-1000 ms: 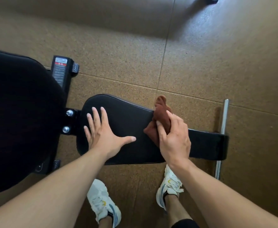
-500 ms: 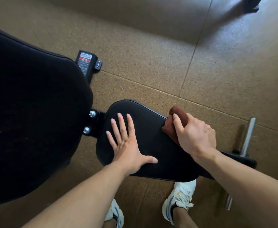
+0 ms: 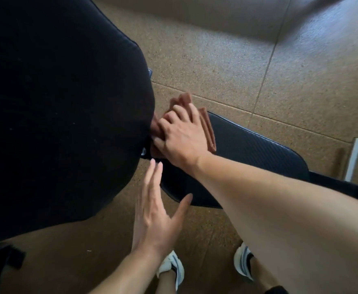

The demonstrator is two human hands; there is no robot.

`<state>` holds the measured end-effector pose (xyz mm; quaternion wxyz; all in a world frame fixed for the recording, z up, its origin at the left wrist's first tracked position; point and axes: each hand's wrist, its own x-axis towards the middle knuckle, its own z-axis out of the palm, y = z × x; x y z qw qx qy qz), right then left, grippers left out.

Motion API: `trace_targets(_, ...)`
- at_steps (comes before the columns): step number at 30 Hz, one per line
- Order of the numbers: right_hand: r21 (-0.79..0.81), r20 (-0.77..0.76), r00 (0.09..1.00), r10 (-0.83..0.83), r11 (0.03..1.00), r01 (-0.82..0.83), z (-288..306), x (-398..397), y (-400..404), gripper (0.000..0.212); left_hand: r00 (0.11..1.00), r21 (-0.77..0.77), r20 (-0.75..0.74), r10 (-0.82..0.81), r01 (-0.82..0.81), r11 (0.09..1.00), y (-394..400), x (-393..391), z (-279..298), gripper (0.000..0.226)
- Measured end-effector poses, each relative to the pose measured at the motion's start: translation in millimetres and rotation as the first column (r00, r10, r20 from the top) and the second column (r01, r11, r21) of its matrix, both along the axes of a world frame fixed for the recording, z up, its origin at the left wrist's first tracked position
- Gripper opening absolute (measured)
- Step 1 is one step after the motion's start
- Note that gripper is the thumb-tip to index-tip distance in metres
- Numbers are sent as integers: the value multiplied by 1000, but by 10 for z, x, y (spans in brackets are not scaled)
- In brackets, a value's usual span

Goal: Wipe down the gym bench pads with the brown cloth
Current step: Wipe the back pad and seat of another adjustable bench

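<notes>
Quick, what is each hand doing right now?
Left hand: open, fingers straight, holding nothing, beside the seat pad.
Right hand: open, fingers fairly straight, pressing the brown cloth onto the seat pad.

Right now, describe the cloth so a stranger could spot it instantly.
Find the black seat pad of the bench. At its end nearest the big backrest pad, the right hand presses on the brown cloth. It is the only folded, rust-brown thing against black padding.
</notes>
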<state>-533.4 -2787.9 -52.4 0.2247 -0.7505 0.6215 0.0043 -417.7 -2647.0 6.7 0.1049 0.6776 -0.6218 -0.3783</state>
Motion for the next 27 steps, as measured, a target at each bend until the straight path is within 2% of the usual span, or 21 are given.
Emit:
trace_targets(4,47,-5,956,292,955,-292,32,368,617,42,996,-7,85,-27,28,1000,254,346,124,79)
trace_targets(8,90,-116,836,536,844,-529,29,260,1300,54,993,-29,104,-55,59,998,232,342,242,72)
trace_targets(10,102,-123,805,580,815,-571,-20,51,1535,64,991,-34,115,-69,73,997,143,252,243,70)
trace_targets(12,85,-81,822,564,825,-558,-28,-220,1699,75,987,-39,126,-96,101,994,55,126,226,68)
trace_targets(15,-11,-38,934,356,934,-356,15,-726,1928,86,983,-38,119,-137,142,989,-53,-103,214,66)
trace_targets(17,-49,-34,991,133,990,-135,63,-1102,2116,79,979,-30,111,-169,174,984,-103,-282,203,67)
trace_targets(19,-111,-30,992,-126,986,122,113,-1420,2312,65,963,-15,132,-234,238,971,-127,-451,158,69)
trace_targets(20,-118,-5,959,-282,953,280,125,-1524,2387,61,949,-8,152,-278,282,959,-136,-527,124,72)
trace_targets(21,-93,45,889,-456,884,458,142,-1583,2436,59,933,5,169,-319,323,946,-149,-599,87,75)
trace_targets(23,65,184,619,-763,638,767,189,-1593,2440,58,902,61,205,-379,374,925,-198,-741,22,88)
trace_targets(24,161,241,482,-842,525,836,197,-1567,2412,57,892,95,230,-390,378,921,-239,-815,1,96)
trace_targets(25,233,285,386,-877,454,860,201,-1544,2381,57,882,124,261,-392,372,920,-290,-893,-17,106)
trace_targets(27,310,358,277,-892,393,866,234,-1531,2314,58,866,194,316,-387,340,920,-403,-1056,-39,125)
